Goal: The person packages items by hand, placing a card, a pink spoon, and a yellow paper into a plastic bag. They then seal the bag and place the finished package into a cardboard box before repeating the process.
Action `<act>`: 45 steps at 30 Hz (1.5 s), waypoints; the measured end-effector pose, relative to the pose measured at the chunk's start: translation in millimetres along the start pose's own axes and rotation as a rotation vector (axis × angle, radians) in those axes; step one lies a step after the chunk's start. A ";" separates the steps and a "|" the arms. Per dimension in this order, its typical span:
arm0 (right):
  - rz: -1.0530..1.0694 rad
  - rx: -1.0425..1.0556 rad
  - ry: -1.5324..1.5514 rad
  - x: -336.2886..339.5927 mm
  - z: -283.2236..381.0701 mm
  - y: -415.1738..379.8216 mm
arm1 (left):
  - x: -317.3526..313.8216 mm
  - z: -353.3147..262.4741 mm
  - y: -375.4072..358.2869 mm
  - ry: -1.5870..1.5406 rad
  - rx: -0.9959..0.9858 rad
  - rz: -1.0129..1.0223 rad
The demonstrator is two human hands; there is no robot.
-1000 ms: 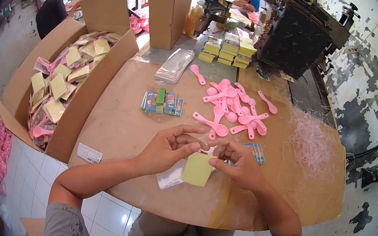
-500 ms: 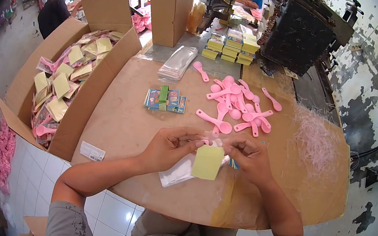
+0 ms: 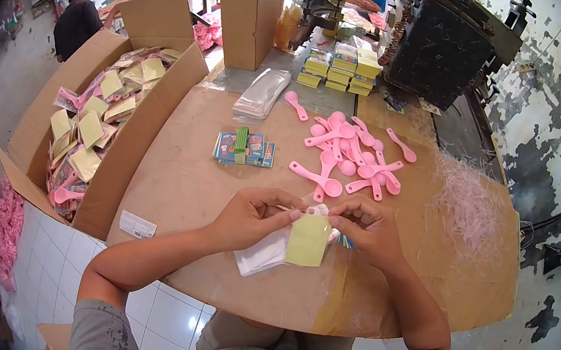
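- Leftmost, an open cardboard box (image 3: pixel 129 148) stands against the bench (image 3: pixel 180 183) edge, filled with packets showing yellow cards and pink spoons.
- Left hand (image 3: pixel 250 217): fingers curled narrow, pinching the top left edge of a clear plastic bag (image 3: pixel 263 254) that carries a yellow card (image 3: pixel 308 240).
- Bag and card position: between both hands, just above the near part of the bench, with the bag's lower end trailing toward the left.
- Right hand (image 3: pixel 369 230): fingers likewise closed narrow, gripping the top right edge of the same bag; it covers most of some blue printed packets (image 3: pixel 345 241).
- Behind the hands: a small stack of printed packets (image 3: pixel 244 149) lies left of a loose pile of pink spoons (image 3: pixel 350 156); the two are near but apart.
- Far right of the bench: a heap of pale shredded strips (image 3: pixel 466 206).
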State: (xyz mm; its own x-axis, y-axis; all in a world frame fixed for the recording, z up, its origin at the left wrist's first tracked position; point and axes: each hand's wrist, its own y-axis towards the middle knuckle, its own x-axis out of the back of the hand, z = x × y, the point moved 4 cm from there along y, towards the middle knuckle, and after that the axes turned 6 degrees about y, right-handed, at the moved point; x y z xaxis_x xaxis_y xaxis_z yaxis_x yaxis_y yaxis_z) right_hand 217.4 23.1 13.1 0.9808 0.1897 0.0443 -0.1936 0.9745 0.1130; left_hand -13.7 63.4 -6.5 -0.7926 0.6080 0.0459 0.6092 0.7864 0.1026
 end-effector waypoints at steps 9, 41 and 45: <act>0.021 -0.022 0.044 4.7 -8.8 1.7 | -2.5 -6.1 1.1 -0.033 0.073 0.037; 0.019 0.081 -0.614 64.0 40.1 -10.6 | 95.6 -54.6 14.2 -0.354 -0.440 -0.719; 0.042 0.097 -0.913 73.7 19.6 -15.7 | 44.9 -24.5 12.5 0.654 -0.046 -0.259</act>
State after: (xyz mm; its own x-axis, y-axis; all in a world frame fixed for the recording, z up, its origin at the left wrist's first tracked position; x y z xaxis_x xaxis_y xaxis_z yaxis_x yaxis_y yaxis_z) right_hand 292.2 19.4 34.0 0.5830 0.0160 0.8123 -0.2700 0.9468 0.1751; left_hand -42.3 97.9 21.1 -0.7738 0.2006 0.6008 0.4087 0.8828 0.2317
